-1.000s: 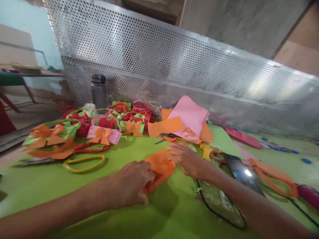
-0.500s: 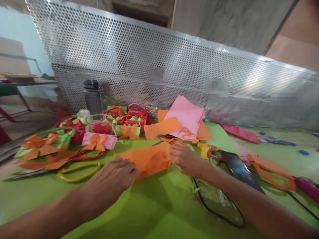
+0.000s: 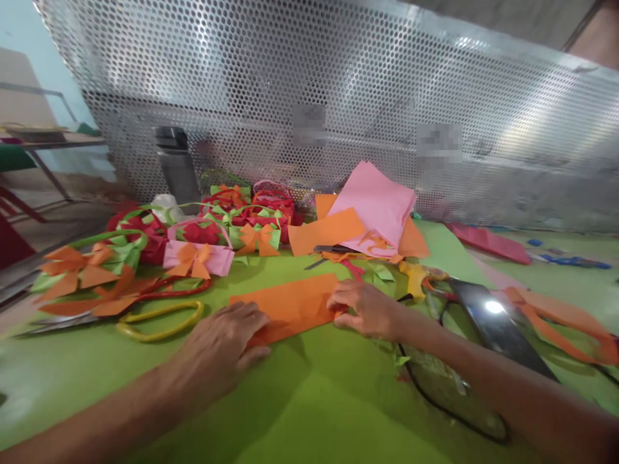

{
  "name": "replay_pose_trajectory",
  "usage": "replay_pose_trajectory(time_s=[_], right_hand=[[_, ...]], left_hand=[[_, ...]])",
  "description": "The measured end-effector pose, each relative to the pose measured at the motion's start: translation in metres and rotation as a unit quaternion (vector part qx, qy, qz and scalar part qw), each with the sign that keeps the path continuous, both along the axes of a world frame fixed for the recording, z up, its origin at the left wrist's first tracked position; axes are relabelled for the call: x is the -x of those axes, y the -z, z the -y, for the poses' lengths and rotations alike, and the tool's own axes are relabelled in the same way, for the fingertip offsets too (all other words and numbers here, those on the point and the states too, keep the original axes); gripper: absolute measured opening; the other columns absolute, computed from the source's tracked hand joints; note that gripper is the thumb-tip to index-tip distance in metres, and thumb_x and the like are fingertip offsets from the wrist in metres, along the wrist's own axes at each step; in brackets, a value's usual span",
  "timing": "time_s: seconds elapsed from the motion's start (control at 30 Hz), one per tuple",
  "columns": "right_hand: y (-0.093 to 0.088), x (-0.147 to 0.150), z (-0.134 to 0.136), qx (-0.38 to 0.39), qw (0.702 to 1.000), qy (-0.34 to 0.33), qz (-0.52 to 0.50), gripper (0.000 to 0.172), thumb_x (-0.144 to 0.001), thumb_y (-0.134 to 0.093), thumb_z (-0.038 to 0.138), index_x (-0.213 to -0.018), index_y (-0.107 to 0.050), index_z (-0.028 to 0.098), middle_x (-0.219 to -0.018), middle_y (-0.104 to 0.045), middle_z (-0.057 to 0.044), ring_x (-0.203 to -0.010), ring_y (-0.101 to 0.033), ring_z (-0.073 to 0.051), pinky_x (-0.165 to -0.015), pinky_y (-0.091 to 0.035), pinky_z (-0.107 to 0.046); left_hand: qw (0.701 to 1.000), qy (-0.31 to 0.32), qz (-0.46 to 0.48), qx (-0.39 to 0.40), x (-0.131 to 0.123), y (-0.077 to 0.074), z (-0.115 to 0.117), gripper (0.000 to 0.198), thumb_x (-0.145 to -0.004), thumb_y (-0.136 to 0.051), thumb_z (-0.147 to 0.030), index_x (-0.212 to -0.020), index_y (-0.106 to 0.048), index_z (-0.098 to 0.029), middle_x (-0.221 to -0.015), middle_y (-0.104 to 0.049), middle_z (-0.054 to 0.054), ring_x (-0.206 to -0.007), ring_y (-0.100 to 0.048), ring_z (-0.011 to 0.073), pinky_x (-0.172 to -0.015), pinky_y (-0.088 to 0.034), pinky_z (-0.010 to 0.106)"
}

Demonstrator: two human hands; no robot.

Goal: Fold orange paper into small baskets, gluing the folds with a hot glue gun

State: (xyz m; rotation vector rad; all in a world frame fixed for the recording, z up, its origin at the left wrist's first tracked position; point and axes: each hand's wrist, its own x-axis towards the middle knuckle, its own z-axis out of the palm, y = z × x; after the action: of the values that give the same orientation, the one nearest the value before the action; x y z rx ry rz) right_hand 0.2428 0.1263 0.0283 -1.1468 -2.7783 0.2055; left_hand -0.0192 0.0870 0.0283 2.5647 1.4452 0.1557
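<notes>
Orange sheet (image 3: pixel 294 303), green surface (image 3: pixel 300 399) beneath, hands (image 3: pixel 227 335) at either end

Perforated metal screen (image 3: pixel 271 77) (streaked with light), pale blue wall (image 3: pixel 17 26), side table (image 3: pixel 87 140) at left, grey floor (image 3: pixel 80 209).

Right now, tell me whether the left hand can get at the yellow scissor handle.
Probably yes: the yellow scissor handle lies close by, with nothing visible between them, though the left hand rests on the orange sheet and would likely have to leave it.
</notes>
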Motion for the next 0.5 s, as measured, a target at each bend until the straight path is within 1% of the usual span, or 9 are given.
replay_pose_trajectory(time_s=[0.13,0.17,0.23,0.3,0.37,0.43,0.5], right_hand=[[0.003,0.003,0.002,0.001,1.000,0.006,-0.009,0.004,-0.076,-0.061,0.014,-0.075,-0.057,0.016,-0.077,-0.058,-0.001,-0.074,-0.053,-0.013,-0.066,-0.038,-0.022],[0.004,0.003,0.003,-0.004,1.000,0.006,-0.008,0.006,-0.075,-0.060,0.013,-0.073,-0.056,0.016,-0.076,-0.057,-0.001,-0.073,-0.052,-0.012,-0.065,-0.038,-0.022],[0.003,0.004,0.004,-0.021,1.000,0.001,-0.002,0.010,-0.075,-0.060,0.011,-0.070,-0.053,0.016,-0.075,-0.056,0.000,-0.072,-0.051,-0.011,-0.064,-0.037,-0.020],[0.003,0.004,0.006,-0.047,0.999,-0.012,0.012,0.011,-0.075,-0.060,0.011,-0.069,-0.052,0.016,-0.075,-0.056,-0.001,-0.072,-0.051,-0.011,-0.065,-0.037,-0.021],[0.003,0.005,0.010,-0.083,0.996,-0.028,0.033,0.009,-0.077,-0.058,0.012,-0.071,-0.052,0.016,-0.074,-0.056,-0.002,-0.070,-0.049,-0.013,-0.064,-0.035,-0.024],[0.004,0.005,0.015,-0.126,0.989,-0.045,0.059,0.007,-0.077,-0.053,0.009,-0.074,-0.053,0.016,-0.072,-0.056,-0.003,-0.067,-0.047,-0.015,-0.062,-0.034,-0.027],[0.005,0.005,0.019,-0.170,0.980,-0.064,0.084,0.012,-0.076,-0.048,0.004,-0.076,-0.054,0.015,-0.071,-0.056,-0.005,-0.064,-0.045,-0.016,-0.062,-0.032,-0.029]], left_hand=[[0.997,-0.040,0.035,0.057,-0.005,-0.005,-0.003,0.006,-0.077,-0.051,-0.021,-0.079,-0.056,-0.018,-0.077,-0.060,0.002,-0.073,-0.055,0.0185,-0.062,-0.036,0.027],[0.996,-0.043,0.038,0.061,-0.006,-0.006,-0.003,0.004,-0.076,-0.051,-0.020,-0.075,-0.055,-0.018,-0.074,-0.059,0.001,-0.070,-0.054,0.0171,-0.060,-0.035,0.026],[0.997,-0.040,0.039,0.052,-0.006,-0.005,-0.002,0.008,-0.076,-0.050,-0.017,-0.068,-0.052,-0.017,-0.069,-0.056,0.000,-0.066,-0.052,0.0149,-0.059,-0.034,0.024],[0.999,-0.019,0.031,0.016,-0.005,0.000,0.001,0.013,-0.077,-0.049,-0.014,-0.065,-0.050,-0.016,-0.068,-0.055,0.000,-0.064,-0.051,0.0141,-0.058,-0.034,0.024],[0.998,0.030,0.006,-0.054,-0.003,0.007,0.005,0.014,-0.080,-0.045,-0.011,-0.067,-0.050,-0.016,-0.070,-0.054,0.001,-0.064,-0.051,0.0150,-0.057,-0.035,0.025],[0.986,0.088,-0.035,-0.134,-0.001,0.014,0.009,0.016,-0.081,-0.042,-0.006,-0.073,-0.051,-0.016,-0.073,-0.055,0.003,-0.065,-0.050,0.0168,-0.055,-0.035,0.027],[0.969,0.121,-0.082,-0.197,0.000,0.017,0.012,0.018,-0.078,-0.041,-0.001,-0.078,-0.051,-0.016,-0.074,-0.055,0.004,-0.066,-0.050,0.0187,-0.052,-0.035,0.027]])
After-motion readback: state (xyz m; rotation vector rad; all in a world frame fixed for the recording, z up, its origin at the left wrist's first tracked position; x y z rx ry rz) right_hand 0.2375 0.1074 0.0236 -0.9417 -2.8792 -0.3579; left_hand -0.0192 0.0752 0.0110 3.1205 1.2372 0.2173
